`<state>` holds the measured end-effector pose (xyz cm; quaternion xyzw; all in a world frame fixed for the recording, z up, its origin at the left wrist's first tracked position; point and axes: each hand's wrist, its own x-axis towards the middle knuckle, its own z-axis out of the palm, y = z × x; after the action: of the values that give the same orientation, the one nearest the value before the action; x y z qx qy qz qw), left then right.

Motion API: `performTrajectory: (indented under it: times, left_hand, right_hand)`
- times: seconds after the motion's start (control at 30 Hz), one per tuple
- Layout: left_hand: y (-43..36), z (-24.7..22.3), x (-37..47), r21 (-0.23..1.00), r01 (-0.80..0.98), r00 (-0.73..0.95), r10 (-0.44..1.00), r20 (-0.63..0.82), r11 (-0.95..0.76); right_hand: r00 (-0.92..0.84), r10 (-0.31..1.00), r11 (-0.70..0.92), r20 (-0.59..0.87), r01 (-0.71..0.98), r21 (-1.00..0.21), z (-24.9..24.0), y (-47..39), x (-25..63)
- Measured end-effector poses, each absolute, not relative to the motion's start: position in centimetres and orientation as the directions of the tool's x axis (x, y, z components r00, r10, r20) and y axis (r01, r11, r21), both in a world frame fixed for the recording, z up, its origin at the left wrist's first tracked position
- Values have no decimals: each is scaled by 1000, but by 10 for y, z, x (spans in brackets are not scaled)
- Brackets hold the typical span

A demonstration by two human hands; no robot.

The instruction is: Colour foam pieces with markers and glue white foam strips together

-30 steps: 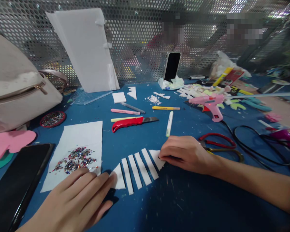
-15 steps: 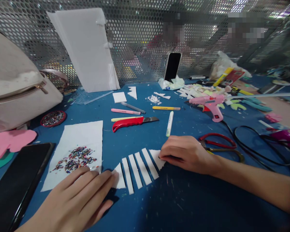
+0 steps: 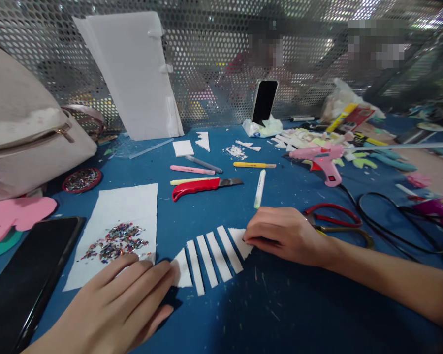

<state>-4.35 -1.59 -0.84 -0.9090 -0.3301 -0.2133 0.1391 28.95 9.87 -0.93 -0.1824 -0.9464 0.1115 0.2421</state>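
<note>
White foam strips (image 3: pixel 218 256) lie side by side in a slanting row with narrow gaps, and a tapered piece closes each end. My left hand (image 3: pixel 123 295) rests at the left, fingers stretched out, its fingertips on the left end piece (image 3: pixel 182 270). At the other end, my right hand (image 3: pixel 284 233) has its fingers pinched together on the right end piece (image 3: pixel 239 241). Close to my left fingers is a white paper sheet (image 3: pixel 131 201) bearing a heap of small multicoloured bits (image 3: pixel 120 241). A white pen (image 3: pixel 260 189) lies just beyond my right hand.
A red-handled knife (image 3: pixel 199 187) lies with its blade exposed, near several pens. On the right are a pink glue gun (image 3: pixel 319 155), its looping cord and red-handled pliers (image 3: pixel 334 216). A black phone (image 3: pixel 29 280) and a backpack (image 3: pixel 25 123) are at left; a perforated metal screen stands behind.
</note>
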Motion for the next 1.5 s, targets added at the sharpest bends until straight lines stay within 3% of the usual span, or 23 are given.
performTrajectory:
  times: [1.5]
  left_hand:
    - [-21, -17, -49, -87, 674, 669, 557, 491, -733]
  right_hand:
    - [-825, 395, 915, 405, 313, -254, -10, 98, 291]
